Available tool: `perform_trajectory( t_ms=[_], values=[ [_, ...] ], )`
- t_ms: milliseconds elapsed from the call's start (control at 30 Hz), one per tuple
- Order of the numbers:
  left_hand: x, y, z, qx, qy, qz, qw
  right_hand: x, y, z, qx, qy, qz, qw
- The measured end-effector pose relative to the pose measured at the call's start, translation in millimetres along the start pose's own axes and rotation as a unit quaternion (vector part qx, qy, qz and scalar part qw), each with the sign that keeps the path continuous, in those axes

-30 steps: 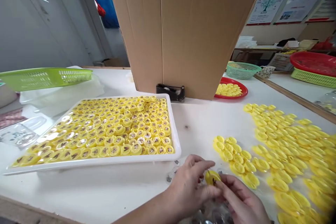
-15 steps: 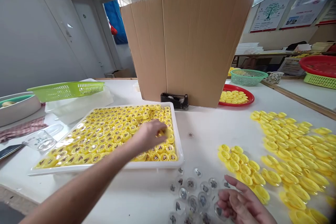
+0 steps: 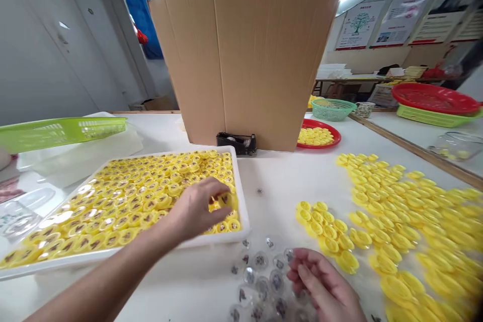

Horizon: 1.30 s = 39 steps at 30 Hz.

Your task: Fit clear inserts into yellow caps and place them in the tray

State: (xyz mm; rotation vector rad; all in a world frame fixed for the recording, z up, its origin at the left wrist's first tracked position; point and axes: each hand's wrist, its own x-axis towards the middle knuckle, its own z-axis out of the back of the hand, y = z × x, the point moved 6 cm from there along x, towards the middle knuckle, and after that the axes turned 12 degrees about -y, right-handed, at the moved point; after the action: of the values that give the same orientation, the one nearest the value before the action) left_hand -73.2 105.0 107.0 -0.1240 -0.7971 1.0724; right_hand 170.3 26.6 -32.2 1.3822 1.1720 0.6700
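While the left hand (image 3: 196,210) reaches over the near right corner of a white tray (image 3: 241,211), its fingers (image 3: 215,196) are curved downward and rest on a yellow cap (image 3: 225,199); whether they pinch it cannot be determined. The tray holds rows of yellow caps (image 3: 124,196), set with their clear tops upward. The right hand (image 3: 320,282) lies on the near side of the white surface (image 3: 271,176), its fingers (image 3: 305,274) loosely curled and pressed together, just beside a scattered group of clear plastic domes (image 3: 260,282). Any item inside that hand cannot be confirmed. Right of the domes, loose yellow pieces (image 3: 400,211) cover the surface in a broad band. Farther off stand a red plate (image 3: 337,136) of yellow pieces, a black tape dispenser (image 3: 236,143) against an upright cardboard sheet (image 3: 249,65), and, at far left, a green basket (image 3: 60,133).
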Motion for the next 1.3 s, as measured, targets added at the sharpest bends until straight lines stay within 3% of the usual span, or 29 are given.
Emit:
perform_trajectory(
  t_ms=[133, 267, 367, 533, 633, 700, 800, 900, 1000, 1100, 1200, 1300],
  values=[
    [-29, -72, -51.3, -0.085, 0.085, -0.071, 0.99, -14, 11, -14, 0.033, 0.043, 0.027, 0.998],
    [-50, -95, -94.7, -0.144, 0.113, -0.063, 0.981, -22, 18, -11, 0.068, 0.039, 0.03, 0.996],
    [-56, -92, -108.0, -0.222, 0.095, -0.035, 0.97, -24, 17, -4, 0.116, 0.025, 0.0, 0.993],
    [-60, -81, -120.1, -0.36, 0.14, 0.068, 0.92, -25, 12, -4, 0.134, 0.037, -0.011, 0.99],
    [-64, -74, -126.2, -0.405, 0.158, 0.13, 0.891, -22, 12, -1, 0.034, 0.041, 0.021, 0.998],
    [-67, -68, -129.5, -0.388, 0.163, 0.158, 0.893, -20, 18, 6, -0.09, 0.019, 0.069, 0.993],
    [-69, -61, -130.3, -0.325, 0.156, 0.168, 0.918, -21, 40, 10, -0.259, -0.009, 0.2, 0.945],
    [-70, -59, -129.6, -0.288, 0.158, 0.164, 0.93, -26, 55, 2, -0.332, 0.032, 0.299, 0.894],
    [-69, -60, -128.0, -0.286, 0.154, 0.168, 0.931, -26, 54, -4, -0.338, 0.078, 0.295, 0.89],
    [-67, -54, -128.9, -0.304, 0.151, 0.195, 0.92, -21, 55, 5, -0.331, 0.061, 0.291, 0.895],
    [-68, -43, -134.2, -0.353, 0.149, 0.237, 0.893, -17, 58, 18, -0.386, 0.019, 0.32, 0.865],
    [-71, -36, -141.6, -0.405, 0.152, 0.271, 0.86, -16, 54, 17, -0.462, 0.048, 0.329, 0.822]
  ],
)
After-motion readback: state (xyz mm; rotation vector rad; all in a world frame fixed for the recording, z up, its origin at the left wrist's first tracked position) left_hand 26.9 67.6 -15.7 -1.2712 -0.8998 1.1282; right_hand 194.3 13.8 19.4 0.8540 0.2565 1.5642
